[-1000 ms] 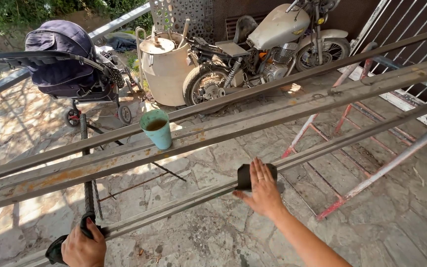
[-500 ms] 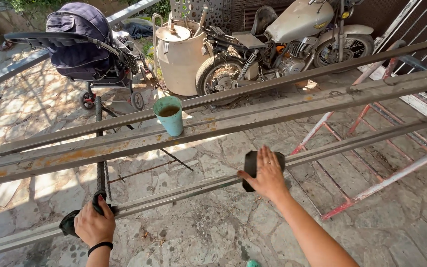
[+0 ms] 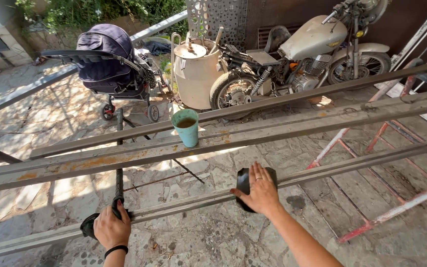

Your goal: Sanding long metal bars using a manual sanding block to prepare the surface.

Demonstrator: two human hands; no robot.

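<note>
Long rusty metal bars (image 3: 282, 126) lie across stands in front of me. My right hand (image 3: 259, 190) presses flat on a black pad (image 3: 245, 184) that sits on the nearest bar (image 3: 352, 165). My left hand (image 3: 110, 229) grips a dark object (image 3: 89, 226) on the same bar, beside the black upright stand post (image 3: 119, 163). A teal cup (image 3: 186, 128) with brown liquid stands upright on the middle bar, beyond both hands.
A dark blue stroller (image 3: 107, 62) stands at the back left. A cream metal drum (image 3: 196, 74) and a parked motorcycle (image 3: 297, 54) are behind the bars. A red and white metal frame (image 3: 371, 158) lies on the stone paving at the right.
The view has shifted, so the stroller, cup and motorcycle sit further right and lower. My right hand has slid along the nearest bar with the black pad. My left hand keeps its grip.
</note>
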